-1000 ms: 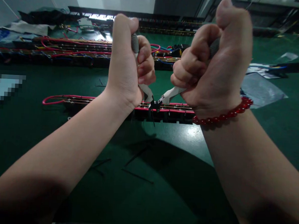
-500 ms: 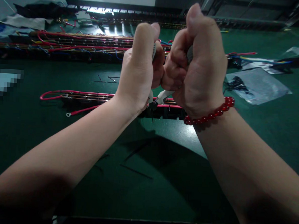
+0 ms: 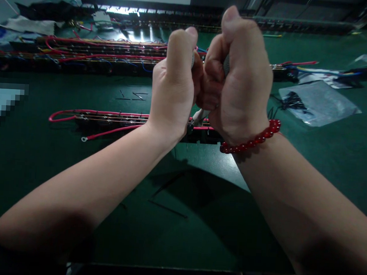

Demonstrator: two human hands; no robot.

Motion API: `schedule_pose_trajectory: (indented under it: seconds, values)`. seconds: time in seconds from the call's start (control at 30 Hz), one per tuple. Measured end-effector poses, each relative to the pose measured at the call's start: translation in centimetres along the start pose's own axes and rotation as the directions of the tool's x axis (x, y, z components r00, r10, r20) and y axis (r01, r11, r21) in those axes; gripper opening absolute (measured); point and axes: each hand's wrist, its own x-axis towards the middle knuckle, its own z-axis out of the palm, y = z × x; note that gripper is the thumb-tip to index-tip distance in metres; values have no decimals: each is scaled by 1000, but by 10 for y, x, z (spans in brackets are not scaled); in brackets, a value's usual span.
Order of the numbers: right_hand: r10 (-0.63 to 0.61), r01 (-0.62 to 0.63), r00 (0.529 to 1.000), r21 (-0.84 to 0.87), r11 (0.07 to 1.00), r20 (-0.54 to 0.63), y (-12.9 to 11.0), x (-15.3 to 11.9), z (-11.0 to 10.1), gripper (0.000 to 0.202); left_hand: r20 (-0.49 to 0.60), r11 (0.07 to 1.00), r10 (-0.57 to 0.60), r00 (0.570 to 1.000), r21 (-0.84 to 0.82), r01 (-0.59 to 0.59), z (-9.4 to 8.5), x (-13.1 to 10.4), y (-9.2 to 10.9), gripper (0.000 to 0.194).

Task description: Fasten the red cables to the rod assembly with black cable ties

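Above the short wiring assembly [image 3: 132, 119], my left hand [image 3: 179, 75] and my right hand [image 3: 240, 79] are held close together, fingers curled and touching at the knuckles. Each is closed around a grey textured grip; these look like the handles of one two-handled tool [image 3: 199, 117]. Its whitish lower part points down at the assembly, and most of the tool is hidden by my hands. Red cables run along the assembly; one red cable [image 3: 116, 132] ends in a ring terminal at the left. A red bead bracelet [image 3: 251, 142] circles my right wrist.
Longer wired strips [image 3: 104, 53] lie behind my hands. A clear plastic bag [image 3: 320, 103] with black ties is at the right. Cut black tie pieces [image 3: 167, 208] lie on the green table [image 3: 119, 241] in front, and a few more [image 3: 133, 96] behind the assembly.
My hands have moved slightly closer together; the right has shifted left and the left a little right. Both stay closed on the grips.
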Motion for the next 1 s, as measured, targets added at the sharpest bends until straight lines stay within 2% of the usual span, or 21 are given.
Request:
schedule_pose_trajectory:
  seconds: [0.07,0.13,0.2,0.23,0.33,0.43,0.57,0.67,0.73,0.8,0.87,1.0]
  values:
    - [-67,62,996,-76,995,-65,-2,-3,5,52,-25,997,62,998,-40,-63,2,-1,-3,39]
    - [-121,99,987,-193,976,-106,-6,-7,10,53,-58,981,190,980,-31,-192,3,-3,-6,38]
    - [-138,98,983,-286,953,-122,-11,-11,13,53,-77,944,326,942,71,-321,4,-5,-7,37]
    - [-137,92,983,-318,944,-122,-14,-13,13,53,-82,926,362,929,145,-348,4,-7,-7,37]
    - [-127,73,983,-352,933,-133,-18,-16,14,52,-82,906,354,931,279,-320,4,-9,-6,39]
    - [-154,101,979,-341,935,-133,-15,-16,13,51,-73,910,356,932,254,-328,3,-10,-6,40]
    - [-218,167,968,-325,931,-126,-7,-19,14,50,-75,888,412,908,255,-382,2,-11,-7,41]
    - [-256,212,959,-291,933,-120,-5,-22,15,47,-75,911,377,923,211,-355,2,-13,-5,42]
    - [-237,209,966,-225,952,-106,-6,-21,13,44,-47,954,282,958,119,-275,1,-11,0,42]
    - [-162,156,985,-101,983,-56,-9,-17,8,43,51,990,117,992,74,-121,-1,-7,6,46]
    - [-97,97,995,31,995,15,-13,-10,0,43,75,995,79,994,57,-84,-5,0,13,54]
    - [37,-43,998,120,992,56,-22,2,-13,45,-6,996,-57,998,66,58,-10,12,21,59]
